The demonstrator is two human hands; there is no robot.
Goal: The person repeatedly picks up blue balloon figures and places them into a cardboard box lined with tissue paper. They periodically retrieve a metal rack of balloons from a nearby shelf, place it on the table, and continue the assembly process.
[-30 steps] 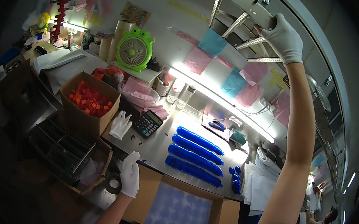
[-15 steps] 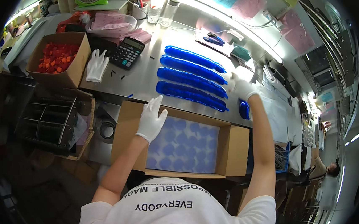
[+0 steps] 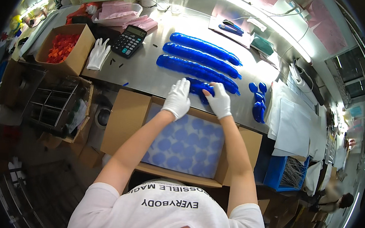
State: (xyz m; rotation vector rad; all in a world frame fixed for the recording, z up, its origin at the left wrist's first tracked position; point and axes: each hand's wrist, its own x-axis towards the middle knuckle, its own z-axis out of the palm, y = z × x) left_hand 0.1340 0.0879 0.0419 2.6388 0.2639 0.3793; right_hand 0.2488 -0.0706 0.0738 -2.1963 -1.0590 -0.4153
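Observation:
Three long rows of glossy, translucent blue plastic pieces, packed against each other, lie on the steel table; the nearest full row [image 3: 198,72] is just beyond my hands. A shorter, bunched group of the same blue pieces [image 3: 198,87] sits between my gloved hands. My left hand [image 3: 177,100] lies against its left end, fingers stretched out. My right hand [image 3: 218,101] closes on its right end, thumb and fingers bent round it. Below my forearms stands an open cardboard box [image 3: 120,120], with round blue shapes showing through a cloudy sheet [image 3: 184,144].
Several loose blue pieces [image 3: 258,103] lie right of my right hand, beside white paper sheets [image 3: 293,127]. Leftward are a calculator [image 3: 129,41], a spare white glove [image 3: 98,54] and a carton [image 3: 83,42] of red parts. A blue bin [image 3: 274,172] stands at the right.
My right hand has come left and nearer, from the rows' right ends onto the nearest row, which is now bunched up. My left hand has moved right onto it. More loose pieces show at right.

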